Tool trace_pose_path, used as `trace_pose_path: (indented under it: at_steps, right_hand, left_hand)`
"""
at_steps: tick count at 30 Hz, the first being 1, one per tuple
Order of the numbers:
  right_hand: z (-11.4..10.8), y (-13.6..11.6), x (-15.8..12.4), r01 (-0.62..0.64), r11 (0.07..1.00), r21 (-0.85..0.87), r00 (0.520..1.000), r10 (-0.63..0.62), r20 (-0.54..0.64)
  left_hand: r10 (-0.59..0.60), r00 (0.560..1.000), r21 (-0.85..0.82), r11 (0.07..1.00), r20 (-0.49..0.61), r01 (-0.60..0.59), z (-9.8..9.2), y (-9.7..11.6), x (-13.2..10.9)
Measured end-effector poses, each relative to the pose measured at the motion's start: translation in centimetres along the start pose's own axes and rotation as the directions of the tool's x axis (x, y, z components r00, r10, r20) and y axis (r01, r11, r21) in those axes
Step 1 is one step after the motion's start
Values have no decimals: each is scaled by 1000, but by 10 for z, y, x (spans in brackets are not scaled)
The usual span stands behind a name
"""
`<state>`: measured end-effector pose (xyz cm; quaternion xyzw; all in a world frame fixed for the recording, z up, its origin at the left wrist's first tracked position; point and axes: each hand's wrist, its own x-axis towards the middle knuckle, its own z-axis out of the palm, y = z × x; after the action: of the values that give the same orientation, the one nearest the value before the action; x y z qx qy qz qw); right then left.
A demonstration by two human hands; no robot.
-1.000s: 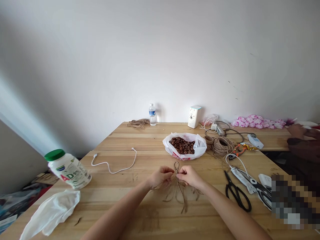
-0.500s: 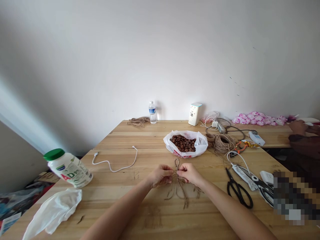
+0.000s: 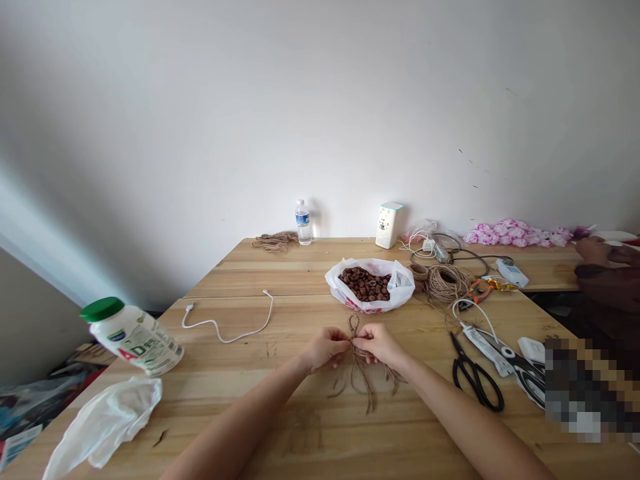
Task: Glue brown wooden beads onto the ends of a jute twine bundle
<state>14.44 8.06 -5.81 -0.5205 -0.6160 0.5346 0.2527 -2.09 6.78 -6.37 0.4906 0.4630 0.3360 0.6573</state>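
Brown twine (image 3: 369, 393) with a small loop at its top lies before me, its loose ends trailing toward the table's near side. My left hand (image 3: 327, 348) pinches the twine from the left, just under the loop. From the right, my right hand (image 3: 376, 343) grips it at the same spot, with the fingertips of both hands almost meeting. The exact crossing of the strands is hidden by the fingers. Just beyond the loop sits a white plastic bag (image 3: 336, 293) full of dark brown nuts or shells (image 3: 367, 285).
Right of the bag lie a twine coil (image 3: 447, 283), black scissors (image 3: 473, 373), a power strip (image 3: 487, 347) and orange-handled pliers (image 3: 479, 291). A green-capped jar (image 3: 143, 340), white cable (image 3: 225, 337) and crumpled bag (image 3: 107, 417) lie left. Another person's hand (image 3: 595, 250) shows far right.
My left hand has moved right to the twine, closing the gap to my right hand. The whole view has shifted slightly; other things stay put.
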Motion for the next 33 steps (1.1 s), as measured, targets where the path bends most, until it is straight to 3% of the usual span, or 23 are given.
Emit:
trace_pose_path:
  at_steps: [7, 15, 18, 21, 23, 24, 26, 29, 33]
  right_hand:
    - [-5, 4, 3, -27, 998, -53, 999, 25, -28]
    - [-8, 20, 12, -1, 982, -187, 995, -18, -103]
    - [-7, 21, 13, -6, 968, -252, 992, -26, -124]
    - [-5, 19, 12, -21, 947, -320, 990, -25, -138]
    - [-5, 16, 12, -27, 930, -365, 990, -27, -141]
    - [-4, 15, 11, -28, 921, -389, 990, -30, -141]
    - [-5, 13, 10, -25, 899, -438, 990, -38, -133]
    - [-9, 10, 8, -11, 859, -512, 992, -54, -112]
    - [-20, 9, 6, 0, 808, -590, 989, -85, -117]
  left_hand:
    - [-99, 990, 171, 978, -103, 116, -10, 3, 0]
    - [-99, 976, 491, 852, -192, 183, -43, 8, -17]
    - [-23, 970, 619, 766, -243, 173, -52, 10, -27]
    - [210, 943, 769, 635, -257, 68, -48, 12, -34]
    - [448, 893, 914, 379, -44, -145, -36, 12, -36]
    - [485, 866, 927, 257, 122, -275, -29, 10, -36]
    - [421, 817, 874, 103, 393, -474, -16, 3, -35]
    - [259, 809, 832, 35, 528, -554, -6, -8, -35]
    - [152, 829, 837, 16, 538, -547, -7, -9, -37]
